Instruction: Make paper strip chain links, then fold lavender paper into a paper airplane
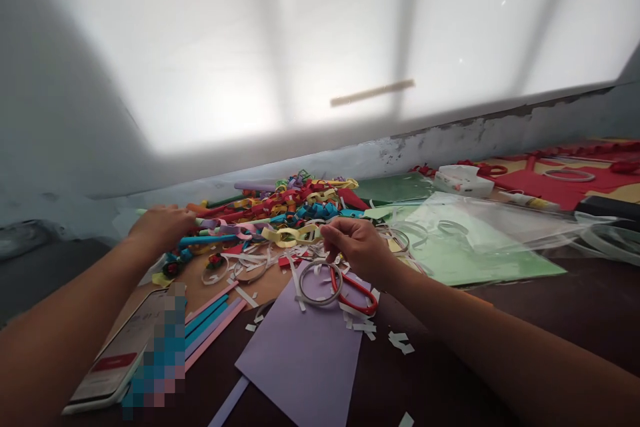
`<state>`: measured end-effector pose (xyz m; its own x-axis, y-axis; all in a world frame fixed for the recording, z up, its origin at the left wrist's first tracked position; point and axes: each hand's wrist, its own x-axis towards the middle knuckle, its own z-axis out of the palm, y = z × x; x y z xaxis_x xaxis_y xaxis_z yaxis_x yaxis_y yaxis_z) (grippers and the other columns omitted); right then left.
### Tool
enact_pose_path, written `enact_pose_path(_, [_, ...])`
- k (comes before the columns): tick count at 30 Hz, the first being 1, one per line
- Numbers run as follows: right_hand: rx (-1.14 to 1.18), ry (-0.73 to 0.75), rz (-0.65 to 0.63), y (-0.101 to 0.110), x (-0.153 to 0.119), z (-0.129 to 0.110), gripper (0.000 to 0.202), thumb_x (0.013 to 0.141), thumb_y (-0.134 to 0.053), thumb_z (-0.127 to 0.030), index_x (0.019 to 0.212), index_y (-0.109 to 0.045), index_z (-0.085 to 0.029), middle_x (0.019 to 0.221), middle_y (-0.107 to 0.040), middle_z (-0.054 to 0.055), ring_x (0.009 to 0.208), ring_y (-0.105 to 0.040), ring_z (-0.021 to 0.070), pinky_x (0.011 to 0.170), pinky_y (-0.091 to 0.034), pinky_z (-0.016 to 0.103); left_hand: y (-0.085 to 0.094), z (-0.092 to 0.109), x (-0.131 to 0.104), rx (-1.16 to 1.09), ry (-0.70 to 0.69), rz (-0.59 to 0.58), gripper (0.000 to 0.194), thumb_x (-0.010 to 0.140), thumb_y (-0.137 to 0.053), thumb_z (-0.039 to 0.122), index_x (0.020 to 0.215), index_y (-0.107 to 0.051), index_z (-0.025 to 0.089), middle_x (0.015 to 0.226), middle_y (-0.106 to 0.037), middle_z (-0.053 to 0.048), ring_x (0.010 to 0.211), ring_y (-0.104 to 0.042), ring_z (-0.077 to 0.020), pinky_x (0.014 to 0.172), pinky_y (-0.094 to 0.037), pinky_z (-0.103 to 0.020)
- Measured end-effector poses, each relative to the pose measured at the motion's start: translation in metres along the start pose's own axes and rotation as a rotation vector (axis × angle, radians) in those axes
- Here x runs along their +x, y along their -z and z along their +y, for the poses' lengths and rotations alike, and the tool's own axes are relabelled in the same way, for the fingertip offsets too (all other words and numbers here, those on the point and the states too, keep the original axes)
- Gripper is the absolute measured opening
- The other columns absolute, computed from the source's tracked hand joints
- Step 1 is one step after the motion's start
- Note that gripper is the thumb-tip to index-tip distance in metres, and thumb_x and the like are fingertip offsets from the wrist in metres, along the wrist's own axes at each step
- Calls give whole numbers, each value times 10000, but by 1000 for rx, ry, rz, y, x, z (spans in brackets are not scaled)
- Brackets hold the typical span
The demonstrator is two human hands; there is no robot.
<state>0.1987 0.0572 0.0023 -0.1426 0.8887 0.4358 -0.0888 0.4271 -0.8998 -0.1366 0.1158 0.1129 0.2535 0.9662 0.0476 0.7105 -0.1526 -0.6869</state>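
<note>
A chain of yellow paper rings (pixel 290 235) runs leftward from my right hand (pixel 350 240), whose thumb and fingers pinch its end. My left hand (pixel 165 230) is at the left edge of the paper-chain pile, fingers curled down over it; what they hold is hidden. Lilac paper links (pixel 235 228) lie between the two hands. Behind them is a heap of red, blue and yellow paper chains (pixel 300 203). Below my right hand, a grey tape ring (pixel 321 283) and red-handled scissors (pixel 357 293) rest on a purple sheet (pixel 310 353).
A phone (pixel 117 347) lies at the left beside pink and blue paper strips (pixel 213 323). White paper scraps (pixel 400 341) are scattered on the dark table (pixel 430 380). Green sheets (pixel 480 260), a white box (pixel 463 180) and red paper (pixel 545 183) lie to the right.
</note>
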Motion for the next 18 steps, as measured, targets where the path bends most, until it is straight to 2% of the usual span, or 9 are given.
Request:
enact_pose_path(3, [-60, 7, -59, -5, -3, 2, 528, 756, -710, -673, 601, -572, -187, 600, -574, -17, 503, -574, 107, 520, -490, 241, -9, 2, -2, -33, 22, 9, 352, 951, -628, 361, 1244, -605, 168, 1250, -638, -98, 1069, -652, -240, 899, -563, -464])
enact_pose_path(7, [-145, -24, -150, -9, -7, 9, 558, 840, -562, -709, 614, -520, -201, 556, -545, -20, 436, -533, 106, 435, -449, 232, -19, 15, 8, -115, 72, 56, 364, 949, -630, 360, 1257, -599, 170, 1278, -625, -106, 1095, -643, -247, 917, -556, -470])
enact_pose_path(10, [-245, -35, -234, -9, -10, 13, 524, 899, -484, -659, 649, -518, -199, 580, -560, -9, 406, -515, 107, 398, -416, 231, -22, 23, 19, -191, 98, 43, 367, 946, -635, 357, 1256, -600, 164, 1267, -629, -110, 1081, -648, -245, 903, -562, -458])
enact_pose_path(12, [-342, -6, -275, -9, -12, 14, 438, 922, -515, -555, 694, -565, -185, 650, -594, 12, 471, -549, 118, 452, -428, 238, -20, 28, 21, -245, 75, 24, 372, 947, -634, 359, 1262, -596, 165, 1265, -630, -107, 1077, -650, -245, 898, -565, -459])
enact_pose_path(14, [-449, 49, -307, -9, -14, 12, 309, 918, -579, -425, 742, -618, -174, 728, -613, 30, 608, -586, 145, 577, -450, 262, -16, 35, 16, -291, 44, 12, 371, 946, -636, 363, 1259, -596, 170, 1267, -629, -99, 1080, -647, -239, 906, -561, -464])
enact_pose_path(16, [-542, 102, -345, -10, -16, 8, 187, 906, -617, -319, 797, -656, -172, 794, -623, 44, 736, -585, 172, 698, -437, 292, -10, 43, 2, -327, 37, 7, 330, 954, -618, 367, 1215, -615, 165, 1216, -651, -96, 1053, -655, -237, 891, -559, -453])
enact_pose_path(17, [-579, 120, -366, -10, -18, 6, 144, 907, -620, -284, 830, -667, -173, 822, -628, 50, 778, -577, 181, 734, -422, 302, -8, 47, -8, -348, 40, 3, 303, 965, -594, 379, 1171, -630, 161, 1155, -672, -89, 1010, -666, -229, 864, -559, -433])
enact_pose_path(18, [-611, 130, -386, -11, -19, 4, 126, 917, -611, -265, 855, -670, -173, 838, -631, 53, 797, -568, 186, 750, -408, 306, -7, 52, -20, -378, 35, -8, 277, 982, -533, 384, 1079, -662, 158, 1036, -702, -108, 938, -691, -259, 793, -553, -405])
